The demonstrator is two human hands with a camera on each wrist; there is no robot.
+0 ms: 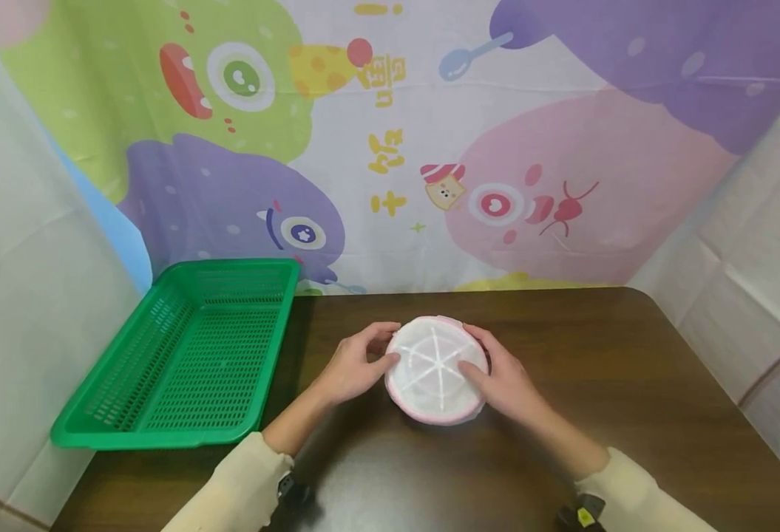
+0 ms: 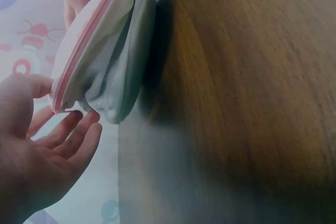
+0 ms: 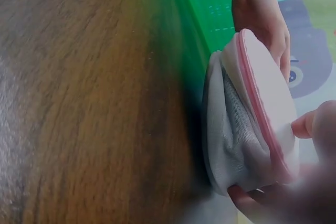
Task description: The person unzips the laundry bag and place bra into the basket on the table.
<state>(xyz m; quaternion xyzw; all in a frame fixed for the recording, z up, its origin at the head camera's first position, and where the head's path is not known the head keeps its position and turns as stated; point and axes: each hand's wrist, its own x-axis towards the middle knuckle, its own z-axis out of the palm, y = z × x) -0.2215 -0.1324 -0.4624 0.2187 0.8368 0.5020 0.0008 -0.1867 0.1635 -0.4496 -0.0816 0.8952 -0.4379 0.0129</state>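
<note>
Mesh bag: the round zippered mesh bag (image 1: 438,377) is just right of centre in the lower half of the head view, over the brown wooden table (image 1: 602,362); whether its base touches the wood is hard to tell.
Left hand: the left hand (image 1: 355,366) pinches the bag's left edge, thumb over the rim, fingers at the side below.
Right hand: the right hand (image 1: 506,380) grips the right edge, thumb on the white top, fingertips against the side.
Feel: probably light and soft, with sides that fold easily; the rim looks stiffer, and little seems breakable, though mesh could snag.
Grip: best taken at opposite points of the rim, since the slack side would likely crumple.
Head view: only here do the spoke-like white lines on the top show, and the whole green plastic basket (image 1: 163,441) at left.
Wrist views: these reveal the bag's depth, its pink zipper band (image 3: 258,100) and the creased grey mesh sidewall (image 3: 231,124), which the head view mostly hides.
</note>
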